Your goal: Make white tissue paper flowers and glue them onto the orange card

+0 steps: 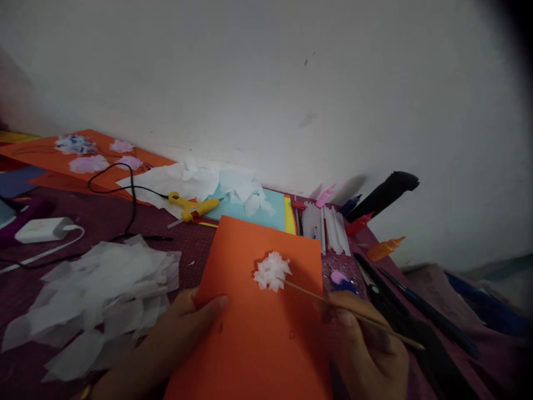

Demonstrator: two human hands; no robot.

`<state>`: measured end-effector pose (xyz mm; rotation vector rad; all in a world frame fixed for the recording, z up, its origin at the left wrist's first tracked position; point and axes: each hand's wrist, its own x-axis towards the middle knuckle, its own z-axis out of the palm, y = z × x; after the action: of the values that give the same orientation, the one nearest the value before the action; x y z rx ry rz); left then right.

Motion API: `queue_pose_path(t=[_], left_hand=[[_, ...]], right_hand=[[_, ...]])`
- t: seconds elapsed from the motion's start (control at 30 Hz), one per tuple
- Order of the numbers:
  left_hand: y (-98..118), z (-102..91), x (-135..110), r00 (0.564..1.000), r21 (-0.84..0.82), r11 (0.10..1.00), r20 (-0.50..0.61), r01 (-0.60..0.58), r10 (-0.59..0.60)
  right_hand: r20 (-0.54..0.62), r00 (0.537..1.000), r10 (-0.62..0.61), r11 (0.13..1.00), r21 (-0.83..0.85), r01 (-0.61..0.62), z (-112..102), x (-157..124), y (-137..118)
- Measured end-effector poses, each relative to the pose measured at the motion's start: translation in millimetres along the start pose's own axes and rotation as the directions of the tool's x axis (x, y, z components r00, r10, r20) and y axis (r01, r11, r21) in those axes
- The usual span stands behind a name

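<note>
My left hand (195, 316) grips the left edge of an orange sheet of card (250, 350), thumb on top and fingers underneath. A white tissue-paper flower (272, 271) sits on the upper part of the card. In my right hand (370, 344) a thin wooden stick (308, 294) is pinched between thumb and fingers. The stick's tip touches the flower's right side. Just beyond the card's right edge lie blobs of pink paint (339, 276) and blue paint (346, 285).
Cut white tissue pieces (104, 283) are heaped on the left. A yellow glue gun (194, 208) with a black cord lies behind the card. At right are an orange paint bottle (385, 249), black-handled scissors (387, 300) and glue sticks (328, 228). Another decorated orange sheet (87, 139) leans at back left.
</note>
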<state>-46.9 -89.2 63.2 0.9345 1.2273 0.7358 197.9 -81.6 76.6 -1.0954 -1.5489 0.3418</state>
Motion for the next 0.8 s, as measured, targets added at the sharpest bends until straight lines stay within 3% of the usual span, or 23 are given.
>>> queue_pose_path(t=[0.1,0.17,0.3,0.53,0.8], left_hand=[[1,-1.7,2,0.997,-0.106,0.992,0.015,0.074,-0.073],[0,-3.2,3,0.997,-0.126,0.989,0.010,0.071,-0.070],[-7,-6.7,5,0.999,-0.093,0.995,0.034,0.034,-0.031],[-16,-9.1,7,1.000,-0.060,0.998,0.009,0.025,-0.024],[-12,-8.2,6,1.000,-0.050,0.998,0.008,0.027,-0.026]], right_hand=[[0.008,1.000,0.023,0.999,-0.022,-0.022,-1,-3,1],[0.061,0.998,-0.027,0.999,-0.045,0.030,0,-5,2],[0.152,0.979,-0.135,0.990,-0.025,0.140,8,-9,7],[0.284,0.939,-0.193,0.973,-0.066,0.220,11,-10,8],[0.322,0.912,-0.256,0.942,-0.130,0.310,11,-3,4]])
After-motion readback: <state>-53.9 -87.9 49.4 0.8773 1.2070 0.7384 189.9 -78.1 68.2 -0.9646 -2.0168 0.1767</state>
